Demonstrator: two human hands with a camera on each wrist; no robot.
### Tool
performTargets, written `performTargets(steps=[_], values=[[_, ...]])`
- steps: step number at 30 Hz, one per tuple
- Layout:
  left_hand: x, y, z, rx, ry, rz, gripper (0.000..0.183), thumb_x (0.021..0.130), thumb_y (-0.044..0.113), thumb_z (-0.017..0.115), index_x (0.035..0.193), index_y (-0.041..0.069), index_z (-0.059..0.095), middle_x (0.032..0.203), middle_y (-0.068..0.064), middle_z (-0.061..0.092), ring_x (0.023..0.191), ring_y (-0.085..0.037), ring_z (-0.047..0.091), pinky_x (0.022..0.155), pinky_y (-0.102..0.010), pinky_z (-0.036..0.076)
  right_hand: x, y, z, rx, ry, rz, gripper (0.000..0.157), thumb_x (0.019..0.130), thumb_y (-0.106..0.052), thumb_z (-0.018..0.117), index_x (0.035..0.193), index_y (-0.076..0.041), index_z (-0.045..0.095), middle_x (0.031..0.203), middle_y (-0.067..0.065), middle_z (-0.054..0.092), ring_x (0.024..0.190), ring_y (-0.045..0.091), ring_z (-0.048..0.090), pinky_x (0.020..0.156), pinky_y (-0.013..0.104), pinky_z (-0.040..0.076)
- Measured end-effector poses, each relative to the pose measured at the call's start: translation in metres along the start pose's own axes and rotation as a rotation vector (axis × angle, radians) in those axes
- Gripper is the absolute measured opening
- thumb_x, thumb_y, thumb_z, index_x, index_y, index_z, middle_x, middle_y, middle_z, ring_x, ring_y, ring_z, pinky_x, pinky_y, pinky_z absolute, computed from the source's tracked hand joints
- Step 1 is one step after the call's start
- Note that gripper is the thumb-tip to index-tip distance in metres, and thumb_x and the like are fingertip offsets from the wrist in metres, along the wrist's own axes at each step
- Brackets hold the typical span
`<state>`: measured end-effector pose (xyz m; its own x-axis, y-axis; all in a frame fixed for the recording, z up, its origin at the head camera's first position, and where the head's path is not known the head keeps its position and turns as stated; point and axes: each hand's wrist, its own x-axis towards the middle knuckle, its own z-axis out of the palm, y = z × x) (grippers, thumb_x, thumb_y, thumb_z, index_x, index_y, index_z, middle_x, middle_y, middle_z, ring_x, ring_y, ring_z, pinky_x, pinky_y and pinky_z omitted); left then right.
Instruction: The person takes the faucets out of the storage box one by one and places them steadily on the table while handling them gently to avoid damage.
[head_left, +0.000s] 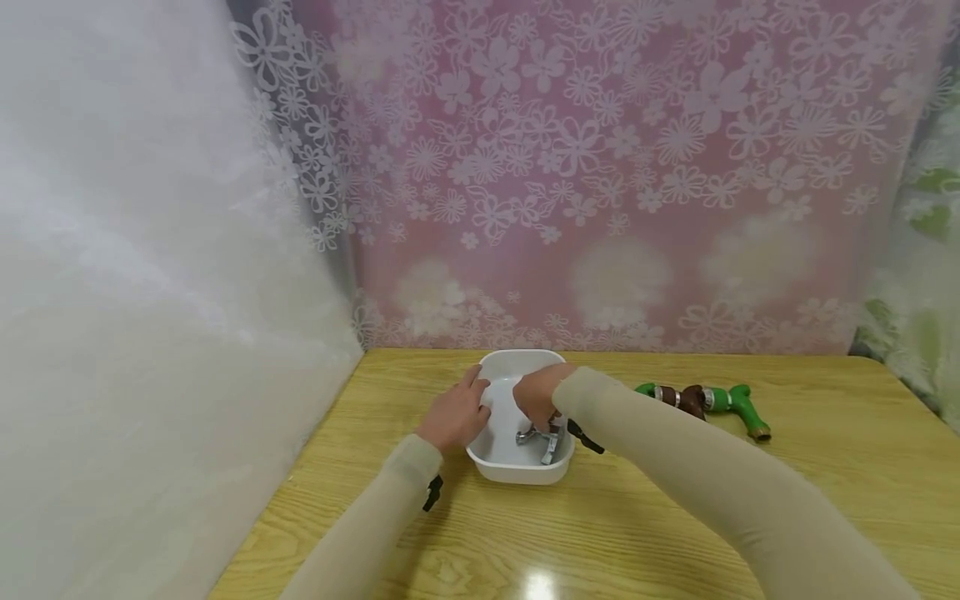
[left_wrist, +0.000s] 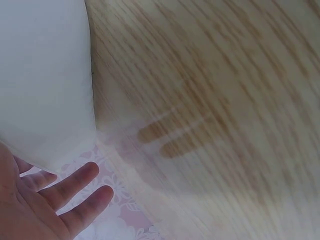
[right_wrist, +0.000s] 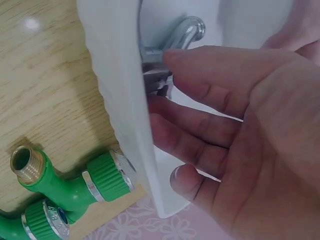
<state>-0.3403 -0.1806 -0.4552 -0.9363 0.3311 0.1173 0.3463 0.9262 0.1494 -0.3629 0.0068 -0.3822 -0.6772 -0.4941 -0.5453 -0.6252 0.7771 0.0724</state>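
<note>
A white plastic basin [head_left: 517,475] stands on the wooden table, with a chrome tap [head_left: 550,446] lying inside it. My right hand [head_left: 536,396] reaches down into the basin from the right. In the right wrist view its thumb and index finger pinch the tap [right_wrist: 182,37], while the other fingers [right_wrist: 185,145] curl loosely; the basin wall partly hides the tap's body. At the basin's left rim rests my left hand [head_left: 453,417]. The left wrist view shows its fingers [left_wrist: 75,185] nearly straight and spread beside the rim.
Right of the basin lie green and brown taps [head_left: 738,404] with silver collars, partly behind my right sleeve [head_left: 675,454]. A pink flowered curtain [head_left: 600,208] hangs along the table's back edge, and a white sheet [head_left: 150,292] borders the left side.
</note>
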Motion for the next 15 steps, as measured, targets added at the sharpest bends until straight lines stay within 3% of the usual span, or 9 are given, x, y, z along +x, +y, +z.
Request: performTargets(steps=[8,15], values=[[-0.0017,0.0018,-0.0015,-0.002,0.002,-0.014,0.047,0.103,0.028,0.047,0.146,0.009,0.05,0.165,-0.011,0.026,0.131,-0.03,0.057,0.092,-0.046,0.056,0.0082,-0.0001,0.0071,-0.043,-0.01,0.028,0.022,0.086,-0.009,0.072,0.069,-0.021,0.063,0.06,-0.003,0.052,0.05,0.012,0.04,0.049,0.029,0.033],[-0.0012,0.0008,0.0009,-0.012,0.007,-0.023,0.047,0.103,0.028,0.047,0.147,0.009,0.049,0.166,-0.01,0.025,0.133,-0.03,0.055,0.096,-0.046,0.055,0.0063,-0.0022,0.008,-0.039,0.013,0.018,0.023,0.088,-0.014,0.072,0.068,-0.019,0.063,0.068,0.001,0.064,0.051,0.01,0.047,0.051,0.027,0.035]])
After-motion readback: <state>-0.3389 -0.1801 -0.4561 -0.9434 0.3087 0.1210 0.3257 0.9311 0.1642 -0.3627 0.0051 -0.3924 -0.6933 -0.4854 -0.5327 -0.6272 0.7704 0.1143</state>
